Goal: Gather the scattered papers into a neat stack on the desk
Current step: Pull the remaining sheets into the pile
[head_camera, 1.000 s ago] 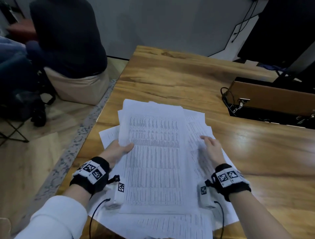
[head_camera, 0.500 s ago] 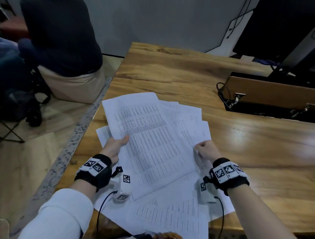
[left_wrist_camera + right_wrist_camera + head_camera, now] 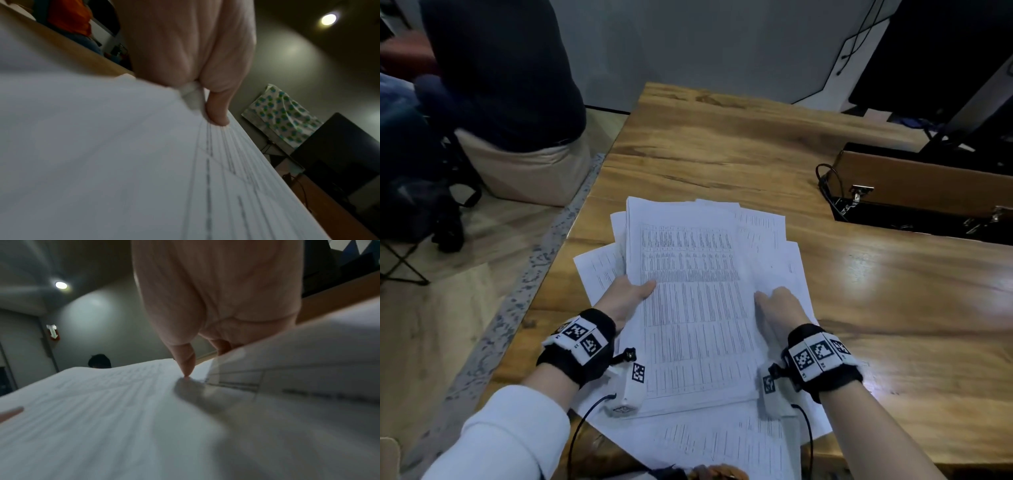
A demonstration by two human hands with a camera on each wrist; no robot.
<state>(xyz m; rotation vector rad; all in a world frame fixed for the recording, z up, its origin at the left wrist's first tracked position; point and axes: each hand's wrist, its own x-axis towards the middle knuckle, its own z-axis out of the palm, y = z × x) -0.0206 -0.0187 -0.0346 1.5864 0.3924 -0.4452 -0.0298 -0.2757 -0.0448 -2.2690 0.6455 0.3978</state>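
Several papers (image 3: 688, 301) lie fanned on the desk (image 3: 876, 308), left hand (image 3: 631, 296) pinching the top bundle, right hand (image 3: 779, 308) seemingly curled on its edge; loose lower sheets could slip off.

Left hand (image 3: 627, 297): we pinch the papers (image 3: 690, 308), centre frame.
Right hand (image 3: 779, 310): fingers curled on their right edge.

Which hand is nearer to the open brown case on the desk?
Right. The right hand lies on the papers, on the side toward the brown case; the left hand grips their far edge.
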